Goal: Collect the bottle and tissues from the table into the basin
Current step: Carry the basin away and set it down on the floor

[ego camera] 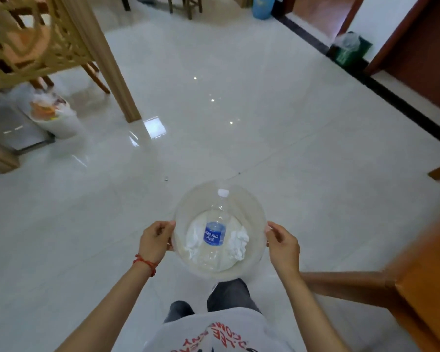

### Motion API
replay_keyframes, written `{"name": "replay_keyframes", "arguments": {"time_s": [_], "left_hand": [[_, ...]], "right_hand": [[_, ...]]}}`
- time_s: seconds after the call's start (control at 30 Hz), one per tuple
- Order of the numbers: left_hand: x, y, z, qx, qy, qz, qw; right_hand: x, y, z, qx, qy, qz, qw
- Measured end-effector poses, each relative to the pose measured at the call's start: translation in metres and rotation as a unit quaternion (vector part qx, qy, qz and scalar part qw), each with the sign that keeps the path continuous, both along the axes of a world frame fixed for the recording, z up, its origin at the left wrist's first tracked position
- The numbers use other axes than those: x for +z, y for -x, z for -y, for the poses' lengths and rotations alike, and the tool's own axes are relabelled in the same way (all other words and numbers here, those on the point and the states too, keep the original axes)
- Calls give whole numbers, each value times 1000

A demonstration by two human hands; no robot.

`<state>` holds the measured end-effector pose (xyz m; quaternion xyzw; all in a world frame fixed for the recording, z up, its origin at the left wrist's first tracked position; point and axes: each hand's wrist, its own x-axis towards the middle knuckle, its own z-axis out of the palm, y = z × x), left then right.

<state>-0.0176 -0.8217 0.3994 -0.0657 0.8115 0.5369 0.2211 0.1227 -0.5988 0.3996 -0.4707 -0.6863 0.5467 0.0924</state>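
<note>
Above glossy white floor tiles [239,138], both hands, left hand [155,240] and right hand [283,243], gripping basin [252,207] rim.

Floor [239,138] open (table [424,288] right)

Glossy pale tile floor [239,123]; wooden lattice screen [31,41] far left, dark doorframe [401,34] far right, possibly blurred table [427,288] near right.

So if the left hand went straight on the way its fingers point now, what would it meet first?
The left hand grips the basin at its rim, fingers pointing inward. Going on, it would probably meet the crumpled tissue first, then the bottle, though depth is unclear.
</note>
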Motion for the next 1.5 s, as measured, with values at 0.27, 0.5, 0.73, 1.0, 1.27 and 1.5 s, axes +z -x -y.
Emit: {"name": "replay_keyframes", "arguments": {"time_s": [0.27, 0.5, 0.73, 1.0, 1.27, 1.5], "left_hand": [[6, 70, -113, -117, 9, -9, 993], [3, 112, -211, -259, 6, -5, 966], [-5, 157, -312, -419, 21, -8, 908], [-13, 171, -418, -564, 34, -10, 825], [-43, 130, -500, -654, 61, -8, 754], [-84, 83, -557, -700, 92, -6, 708]], "right_hand": [[10, 26, -77, -113, 0, 7, 994], [8, 25, -117, -250, 1, 13, 968], [-2, 36, -141, -389, -1, 3, 921], [-1, 48, -156, -516, 14, 18, 856], [-28, 22, -182, -601, 40, 63, 796], [-71, -5, -207, -658, 91, 60, 745]]}}
